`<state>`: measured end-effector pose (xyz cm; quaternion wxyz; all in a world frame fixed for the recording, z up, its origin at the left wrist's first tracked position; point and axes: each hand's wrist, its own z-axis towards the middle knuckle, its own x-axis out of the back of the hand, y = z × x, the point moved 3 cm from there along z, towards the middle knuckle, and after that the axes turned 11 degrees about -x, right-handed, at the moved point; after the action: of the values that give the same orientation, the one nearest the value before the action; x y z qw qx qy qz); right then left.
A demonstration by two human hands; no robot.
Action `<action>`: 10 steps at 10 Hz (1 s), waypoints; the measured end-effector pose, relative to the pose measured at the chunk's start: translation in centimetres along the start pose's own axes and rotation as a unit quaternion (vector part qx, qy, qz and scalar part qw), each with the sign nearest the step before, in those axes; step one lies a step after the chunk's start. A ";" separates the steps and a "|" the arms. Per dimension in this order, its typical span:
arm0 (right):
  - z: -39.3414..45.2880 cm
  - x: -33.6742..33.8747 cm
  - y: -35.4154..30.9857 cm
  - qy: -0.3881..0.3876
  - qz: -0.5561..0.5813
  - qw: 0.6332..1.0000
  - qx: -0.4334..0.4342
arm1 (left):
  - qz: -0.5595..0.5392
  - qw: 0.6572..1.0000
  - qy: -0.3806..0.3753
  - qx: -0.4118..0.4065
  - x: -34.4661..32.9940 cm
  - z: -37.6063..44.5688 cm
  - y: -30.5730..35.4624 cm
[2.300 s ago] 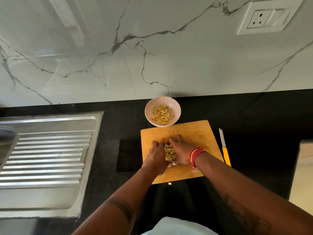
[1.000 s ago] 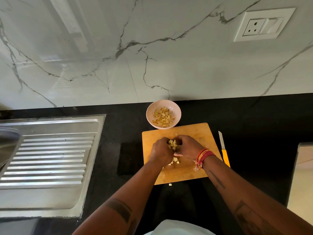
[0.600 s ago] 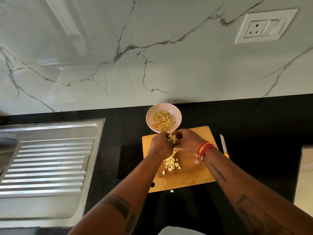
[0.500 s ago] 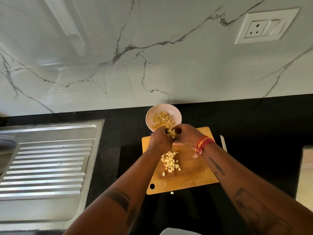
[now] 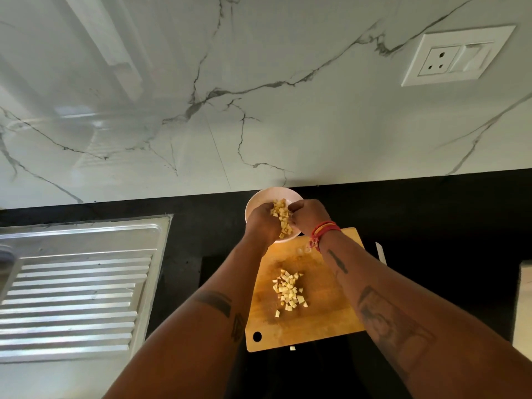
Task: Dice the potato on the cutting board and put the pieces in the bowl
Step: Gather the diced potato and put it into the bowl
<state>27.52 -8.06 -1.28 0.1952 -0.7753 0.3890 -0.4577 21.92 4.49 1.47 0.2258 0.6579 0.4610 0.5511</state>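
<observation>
Pale yellow potato cubes [image 5: 280, 216] cupped between both hands over the white bowl [image 5: 260, 200]. Left hand [image 5: 260, 223] curled round the cubes from one side, right hand [image 5: 308, 216] curled round them from the other, knuckles up, some cubes showing in the gap between the palms and down toward the bowl's near rim. Red and orange threads [image 5: 324, 228] tied round the right wrist. Just nearer than the bowl, touching or almost touching it, lay the wooden cutting board [image 5: 325, 318], with a loose heap of diced pieces [image 5: 288, 289] at its middle and a round hole at its near left corner. One stray cube [image 5: 292, 348] on the black desk [image 5: 431, 220] just off the board's near edge. Right of the board, a knife blade [image 5: 380, 252] half hidden behind the right forearm. Well left of the bowl, a ribbed steel sink drainer [image 5: 80, 286]. Behind the bowl, a white marble wall [image 5: 259, 96] with a socket plate [image 5: 457, 56] up to the right.
</observation>
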 end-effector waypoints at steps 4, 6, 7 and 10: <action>-2.4 0.4 2.6 -0.011 -0.226 0.965 0.132 | -0.322 0.943 0.057 0.061 -0.9 -2.7 -1.7; -5.3 -0.5 5.3 -0.058 -0.038 0.997 0.026 | -0.278 0.955 0.034 0.094 -2.2 -6.1 -4.0; -6.9 -1.6 6.8 -0.046 -0.127 0.989 0.055 | -0.164 0.981 0.020 0.101 -2.4 -7.1 -5.5; -10.0 -1.5 8.0 -0.014 -0.233 0.970 0.074 | 0.206 0.974 -0.095 -0.028 -2.4 -11.2 -7.7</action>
<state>15.08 -11.35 -2.35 0.1452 -0.8344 0.1602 -0.5070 8.79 3.78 -2.73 0.1689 0.7812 0.2764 0.5337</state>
